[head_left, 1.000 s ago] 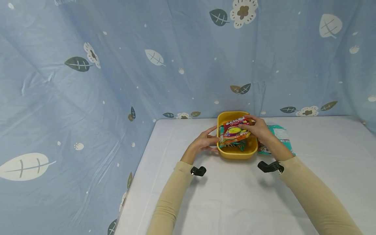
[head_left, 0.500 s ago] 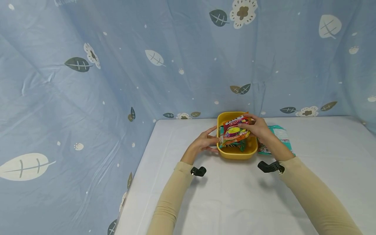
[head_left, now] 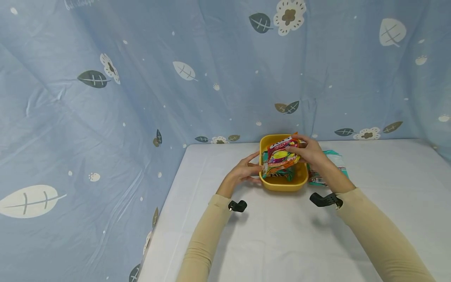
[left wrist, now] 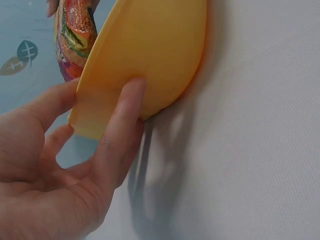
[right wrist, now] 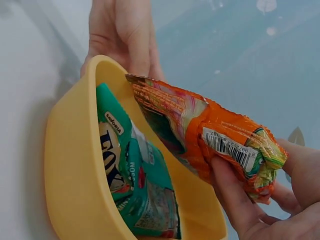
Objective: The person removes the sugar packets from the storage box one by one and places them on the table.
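A yellow plastic tub stands on the white-covered table. My left hand holds it at its left side, with fingers on the outer wall and the thumb at the rim. My right hand pinches the right end of a red-and-orange candy packet, printed "FRUITS", tilted over the tub. In the right wrist view the packet's orange back with a barcode shows, and its far end is near my left thumb. Below it, inside the tub, lies a green candy packet marked "SAVORIA" and "FOX".
Another packet, teal and white, lies flat on the table right of the tub, partly hidden by my right forearm. A blue patterned cloth hangs behind the table and along its left side.
The candy packet in my right hand has tilted a little, its upper end rising. The tub, the left hand and the teal packet stay about where they were.
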### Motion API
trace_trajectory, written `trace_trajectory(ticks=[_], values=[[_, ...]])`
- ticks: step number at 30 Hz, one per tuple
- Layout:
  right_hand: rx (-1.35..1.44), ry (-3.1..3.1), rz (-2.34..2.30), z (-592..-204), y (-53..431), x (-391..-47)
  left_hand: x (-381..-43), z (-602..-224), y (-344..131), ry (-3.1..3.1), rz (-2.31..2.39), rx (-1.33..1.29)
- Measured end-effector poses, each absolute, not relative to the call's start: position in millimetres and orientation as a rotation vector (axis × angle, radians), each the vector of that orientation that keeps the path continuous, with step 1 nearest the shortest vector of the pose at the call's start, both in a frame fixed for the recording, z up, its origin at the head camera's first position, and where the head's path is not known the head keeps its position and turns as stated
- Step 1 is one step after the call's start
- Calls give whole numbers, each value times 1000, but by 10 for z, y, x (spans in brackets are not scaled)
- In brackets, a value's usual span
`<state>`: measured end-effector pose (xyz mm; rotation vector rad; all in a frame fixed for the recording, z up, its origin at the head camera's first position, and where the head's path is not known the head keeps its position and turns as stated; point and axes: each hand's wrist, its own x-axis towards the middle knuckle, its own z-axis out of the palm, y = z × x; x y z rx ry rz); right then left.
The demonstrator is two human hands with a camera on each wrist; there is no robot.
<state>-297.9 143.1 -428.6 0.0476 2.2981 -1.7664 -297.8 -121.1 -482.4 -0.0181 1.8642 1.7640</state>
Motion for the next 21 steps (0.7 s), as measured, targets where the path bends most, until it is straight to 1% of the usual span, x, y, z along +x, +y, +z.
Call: trace_trajectory(ticks=[21], values=[[48,2251,-1838,-4198,1539,-2913,-2969,-4827,-1205,1875,1762,-22]])
